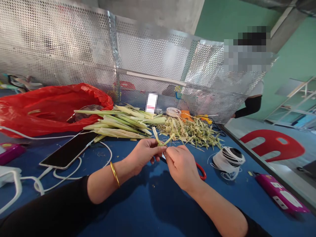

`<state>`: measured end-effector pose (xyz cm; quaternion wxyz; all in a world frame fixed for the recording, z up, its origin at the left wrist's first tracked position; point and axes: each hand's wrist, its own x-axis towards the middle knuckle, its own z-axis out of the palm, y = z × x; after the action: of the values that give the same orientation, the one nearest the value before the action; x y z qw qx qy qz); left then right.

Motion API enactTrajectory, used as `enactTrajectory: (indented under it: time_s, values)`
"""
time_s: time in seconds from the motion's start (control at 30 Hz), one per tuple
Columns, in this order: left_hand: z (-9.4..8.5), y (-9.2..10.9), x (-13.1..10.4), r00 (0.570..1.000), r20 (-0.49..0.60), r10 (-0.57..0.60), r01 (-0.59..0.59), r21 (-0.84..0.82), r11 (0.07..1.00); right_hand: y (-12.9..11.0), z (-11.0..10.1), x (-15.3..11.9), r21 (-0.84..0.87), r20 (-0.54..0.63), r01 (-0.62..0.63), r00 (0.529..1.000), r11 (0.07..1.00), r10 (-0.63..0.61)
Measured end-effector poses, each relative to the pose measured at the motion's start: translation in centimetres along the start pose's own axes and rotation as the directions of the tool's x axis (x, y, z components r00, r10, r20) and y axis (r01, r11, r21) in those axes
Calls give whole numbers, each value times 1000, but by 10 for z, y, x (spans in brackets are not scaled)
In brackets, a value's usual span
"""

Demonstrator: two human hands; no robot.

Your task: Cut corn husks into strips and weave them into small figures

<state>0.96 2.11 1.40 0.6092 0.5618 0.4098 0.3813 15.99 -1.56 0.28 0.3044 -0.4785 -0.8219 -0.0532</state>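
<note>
The left hand [145, 152] and right hand [181, 164] pinch a pale husk strip [156, 135] (red-handled scissors [203, 171] lie to the right).

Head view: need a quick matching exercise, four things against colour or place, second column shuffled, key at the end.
Things:
1. Strip
2. Bag
3. Spool
4. Bangle

Colours or places:
A. Gold, round the left wrist
B. White and black, to the right of the right hand
C. Pale green, at the fingertips where the left hand meets the right
D. Red, reaching the picture's left edge

Pairs: 1-C, 2-D, 3-B, 4-A
</note>
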Motion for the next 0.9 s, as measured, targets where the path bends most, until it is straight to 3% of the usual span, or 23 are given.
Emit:
enactTrajectory:
  time_s: [0.3, 0.4, 0.47, 0.57, 0.63, 0.7, 0.77, 0.9]
  values:
    - [-3, 4, 3, 997, 18, -77, 78, -38, 996, -8, -6, -3, 43, -23, 42, 999, 998, -41]
    - [-10, 2, 6, 995, 44, -92, 94, -36, 995, -4, -4, 0, 195, 50, -85, 996, 977, 77]
    - [-15, 3, 8, 992, 71, -107, 110, -36, 993, 2, -3, 3, 411, 162, -280, 959, 867, 233]
    - [-19, 8, 8, 980, 131, -150, 156, -35, 987, 12, -2, 8, 699, 317, -527, 834, 484, 451]
    - [-19, 10, 8, 967, 172, -187, 195, -32, 980, 17, 0, 11, 805, 357, -544, 763, 238, 538]
    - [-16, 9, 7, 962, 189, -199, 199, 23, 980, 18, 3, 12, 861, 361, -498, 741, 103, 566]
    - [-13, 5, 6, 967, 185, -175, 155, 117, 981, 18, 5, 12, 888, 327, -452, 755, 89, 568]
    - [-7, -3, 5, 976, 184, -113, 77, 190, 979, 13, 7, 10, 880, 215, -422, 764, 219, 608]
